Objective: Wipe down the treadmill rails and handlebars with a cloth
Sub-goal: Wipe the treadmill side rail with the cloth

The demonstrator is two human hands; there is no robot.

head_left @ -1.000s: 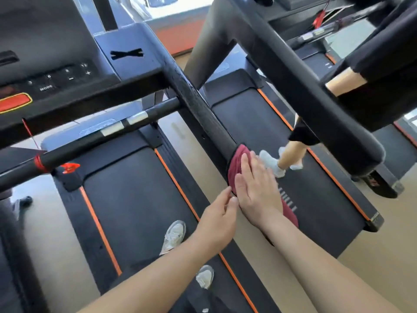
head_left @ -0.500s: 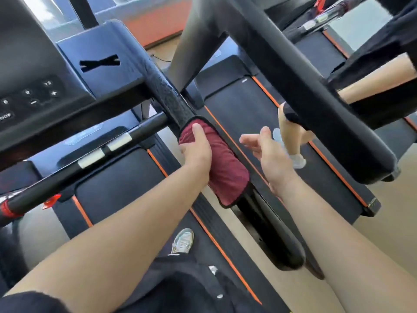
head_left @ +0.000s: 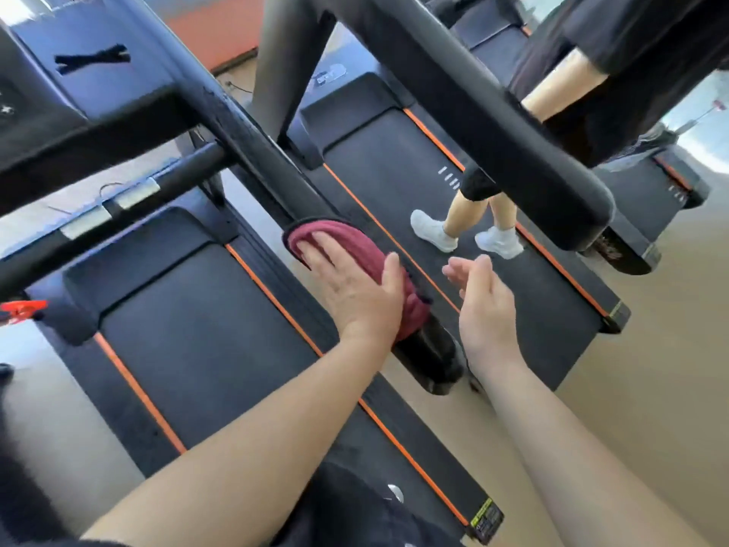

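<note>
A maroon cloth (head_left: 355, 238) is draped over the black right handrail (head_left: 256, 152) of my treadmill, near the rail's free end (head_left: 430, 357). My left hand (head_left: 355, 290) lies on the cloth with flat, straight fingers pressing it against the rail and the thumb lying over the top. My right hand (head_left: 487, 305) hovers just right of the rail with relaxed fingers, touching nothing. A front crossbar handlebar (head_left: 138, 193) with silver sensor plates runs to the left under the console (head_left: 39, 112).
A second treadmill stands close on the right; its thick handrail (head_left: 493, 124) crosses above my hands. A person's legs (head_left: 465, 215) in white shoes walk on its belt. My own belt (head_left: 197, 329) lies below. A red safety clip (head_left: 23, 307) hangs at far left.
My left hand has slid the cloth down the rail toward its free end, and its fingers have flattened. The right hand stays off the rail, beside it.
</note>
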